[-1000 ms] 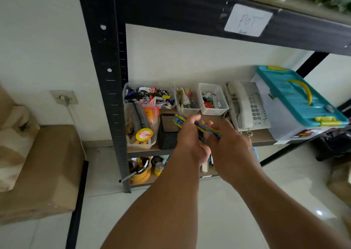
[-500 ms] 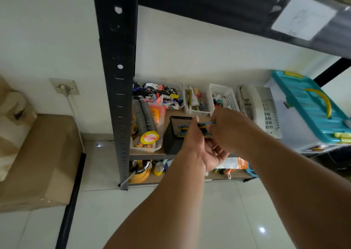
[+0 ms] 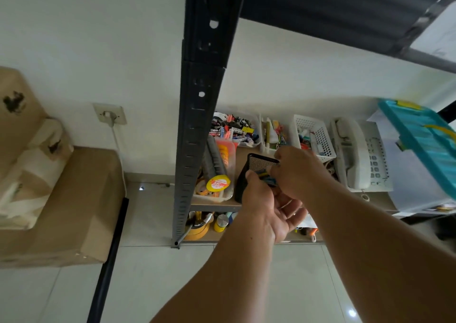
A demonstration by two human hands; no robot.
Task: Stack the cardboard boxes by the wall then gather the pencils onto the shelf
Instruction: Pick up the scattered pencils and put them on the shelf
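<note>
A bundle of blue-and-yellow pencils (image 3: 265,177) sits just above a black mesh pencil holder (image 3: 256,163) on the wooden shelf (image 3: 214,207) of a black metal rack. My right hand (image 3: 297,171) is closed around the bundle from the right. Below and to the left, my left hand (image 3: 267,205) has its palm up and fingers apart, with its thumb touching the pencils. Most of the pencils are hidden by my hands. Cardboard boxes (image 3: 66,199) are stacked against the wall on the left.
The black rack post (image 3: 197,125) rises just left of my hands. On the shelf are a clear tub of tape rolls (image 3: 217,182), small stationery bins (image 3: 235,130), a white basket (image 3: 314,135), a white telephone (image 3: 355,155) and a teal-lidded box (image 3: 419,140). A wall socket (image 3: 109,114) is behind the boxes.
My view moved closer and left. The pencils went from held level in both hands to over the mesh holder. My left hand's fingers loosened while the right kept its grip.
</note>
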